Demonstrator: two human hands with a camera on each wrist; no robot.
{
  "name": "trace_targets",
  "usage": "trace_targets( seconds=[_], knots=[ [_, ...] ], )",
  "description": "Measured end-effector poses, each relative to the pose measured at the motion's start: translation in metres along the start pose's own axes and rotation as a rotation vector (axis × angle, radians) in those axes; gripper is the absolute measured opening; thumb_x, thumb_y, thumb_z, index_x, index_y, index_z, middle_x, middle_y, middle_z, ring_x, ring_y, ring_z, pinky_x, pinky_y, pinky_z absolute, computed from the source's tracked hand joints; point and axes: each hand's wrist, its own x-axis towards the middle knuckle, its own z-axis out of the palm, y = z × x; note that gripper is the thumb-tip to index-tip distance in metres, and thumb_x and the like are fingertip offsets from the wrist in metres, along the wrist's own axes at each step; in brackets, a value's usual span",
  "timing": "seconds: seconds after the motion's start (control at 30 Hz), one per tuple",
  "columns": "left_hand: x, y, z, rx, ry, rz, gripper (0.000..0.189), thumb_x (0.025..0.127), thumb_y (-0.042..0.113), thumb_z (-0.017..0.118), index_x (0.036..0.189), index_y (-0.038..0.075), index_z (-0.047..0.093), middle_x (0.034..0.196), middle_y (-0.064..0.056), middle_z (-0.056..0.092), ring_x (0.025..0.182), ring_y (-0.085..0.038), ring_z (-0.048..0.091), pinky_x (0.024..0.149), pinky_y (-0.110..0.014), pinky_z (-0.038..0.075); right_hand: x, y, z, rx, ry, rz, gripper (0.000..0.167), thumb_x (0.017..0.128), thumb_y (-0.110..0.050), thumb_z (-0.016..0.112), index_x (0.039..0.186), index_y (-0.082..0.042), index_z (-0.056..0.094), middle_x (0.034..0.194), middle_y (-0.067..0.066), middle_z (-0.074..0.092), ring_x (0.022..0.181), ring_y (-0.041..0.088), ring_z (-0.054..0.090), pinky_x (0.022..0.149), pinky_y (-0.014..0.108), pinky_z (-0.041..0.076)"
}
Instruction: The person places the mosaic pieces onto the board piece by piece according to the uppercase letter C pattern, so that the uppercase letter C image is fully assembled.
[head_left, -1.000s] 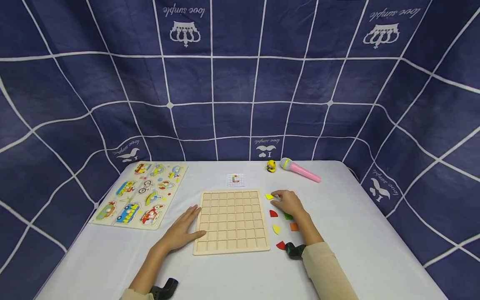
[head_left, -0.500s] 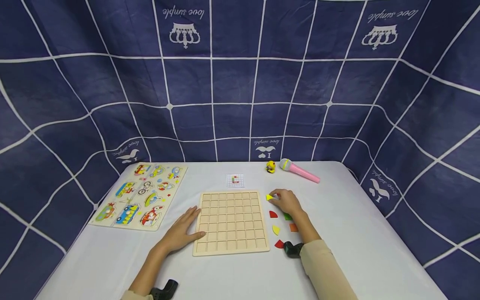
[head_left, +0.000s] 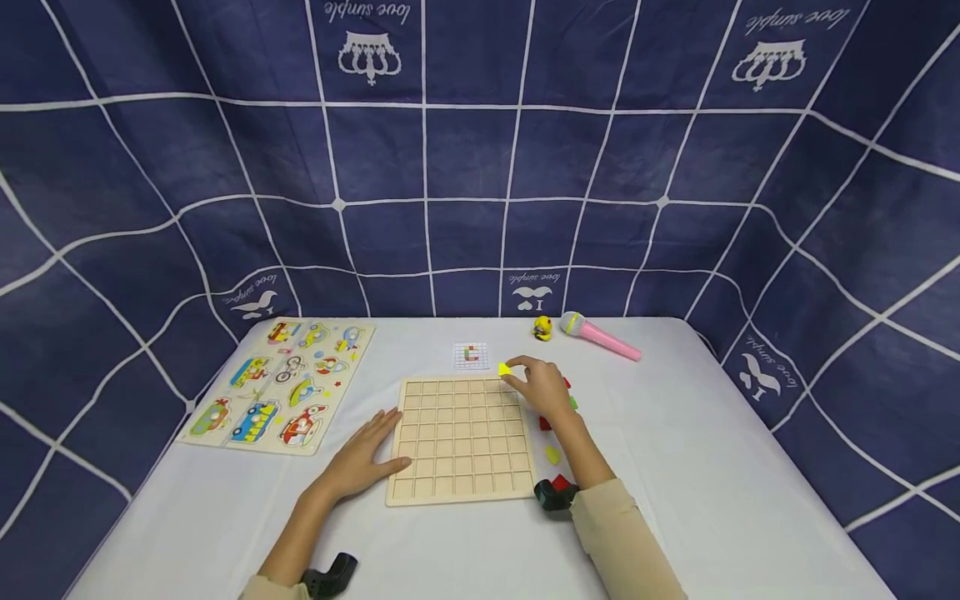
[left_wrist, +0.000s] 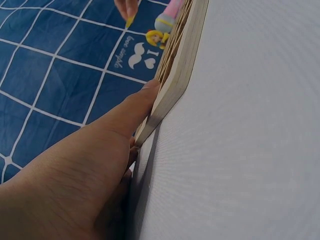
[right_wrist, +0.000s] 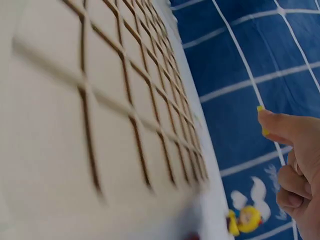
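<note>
My right hand [head_left: 542,387] pinches a small yellow quarter-round piece [head_left: 506,369] between thumb and fingertips, in the air by the far right corner of the wooden grid board [head_left: 462,440]. In the right wrist view only the edges of the yellow piece [right_wrist: 260,109] show past the thumb. My left hand [head_left: 362,461] lies against the board's left side, its fingers straight. The left wrist view shows the left thumb [left_wrist: 135,111] resting on the board's rim. The board's cells hold no pieces.
Right of the board lie a yellow piece [head_left: 552,455], a red piece [head_left: 560,482] and others partly behind my right arm. Behind it are a pattern card [head_left: 471,356], a yellow figurine [head_left: 542,328] and a pink toy microphone [head_left: 602,337]. A vehicle puzzle [head_left: 279,387] lies at left.
My right hand has picked up the yellow piece from beside the board and carried it left, to the far right corner. The left hand stays at the board's edge.
</note>
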Motion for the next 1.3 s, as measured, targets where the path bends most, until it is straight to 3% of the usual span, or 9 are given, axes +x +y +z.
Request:
trace_targets(
  seconds=[0.1,0.23,0.33,0.43,0.57,0.87,1.3],
  knots=[
    [0.000,0.001,-0.001,-0.008,0.000,-0.006,0.088,0.078,0.056,0.064,0.144,0.009,0.032,0.149,-0.010,0.028,0.137,-0.033,0.018,0.107,-0.055,0.018,0.001,-0.010,0.015,0.027,-0.012,0.002,0.029,0.081,-0.029,0.072,0.104,-0.011,0.070,0.051,-0.005,0.037,0.044,0.008,0.025,0.038,0.021,0.023],
    [-0.001,0.002,-0.002,-0.011,0.002,-0.009,0.087,0.078,0.056,0.064,0.144,0.009,0.032,0.148,-0.011,0.028,0.137,-0.034,0.019,0.107,-0.055,0.018,0.000,-0.015,0.033,0.022,-0.065,0.027,0.028,0.079,-0.030,0.073,0.102,-0.012,0.071,0.055,-0.003,0.047,0.047,0.010,0.037,0.039,0.024,0.033],
    [-0.001,0.002,-0.002,-0.012,0.007,-0.004,0.086,0.078,0.055,0.064,0.144,0.008,0.032,0.148,-0.012,0.029,0.136,-0.035,0.019,0.107,-0.056,0.018,-0.001,-0.014,0.043,0.010,-0.108,0.034,0.028,0.079,-0.032,0.073,0.100,-0.014,0.072,0.070,0.000,0.063,0.061,0.015,0.054,0.050,0.029,0.045],
    [0.000,0.001,-0.002,-0.010,0.004,-0.010,0.086,0.079,0.055,0.064,0.144,0.009,0.032,0.148,-0.011,0.028,0.137,-0.034,0.019,0.107,-0.055,0.018,-0.002,-0.011,0.049,0.007,-0.142,0.038,0.027,0.079,-0.034,0.073,0.099,-0.016,0.072,0.089,0.003,0.069,0.081,0.023,0.063,0.065,0.037,0.052],
    [0.001,0.002,-0.002,-0.005,-0.014,-0.022,0.088,0.078,0.057,0.063,0.145,0.010,0.031,0.149,-0.010,0.026,0.137,-0.033,0.017,0.108,-0.055,0.017,-0.004,-0.009,0.053,0.001,-0.151,0.038,0.025,0.079,-0.035,0.073,0.098,-0.018,0.072,0.099,0.003,0.069,0.091,0.029,0.063,0.072,0.042,0.052],
    [0.001,0.002,-0.002,-0.006,-0.005,-0.025,0.088,0.077,0.057,0.064,0.144,0.009,0.032,0.149,-0.010,0.027,0.137,-0.033,0.018,0.107,-0.055,0.018,-0.005,-0.006,0.056,-0.009,-0.127,0.002,0.025,0.078,-0.036,0.073,0.097,-0.020,0.073,0.102,0.000,0.069,0.090,0.027,0.064,0.071,0.040,0.053],
    [0.001,-0.001,-0.001,-0.017,-0.008,-0.022,0.089,0.076,0.059,0.064,0.145,0.012,0.031,0.150,-0.007,0.026,0.138,-0.031,0.017,0.108,-0.053,0.017,-0.010,-0.009,0.056,-0.014,-0.118,0.017,0.028,0.077,-0.038,0.073,0.099,-0.021,0.073,0.101,0.000,0.069,0.091,0.025,0.064,0.071,0.040,0.052]
  ],
)
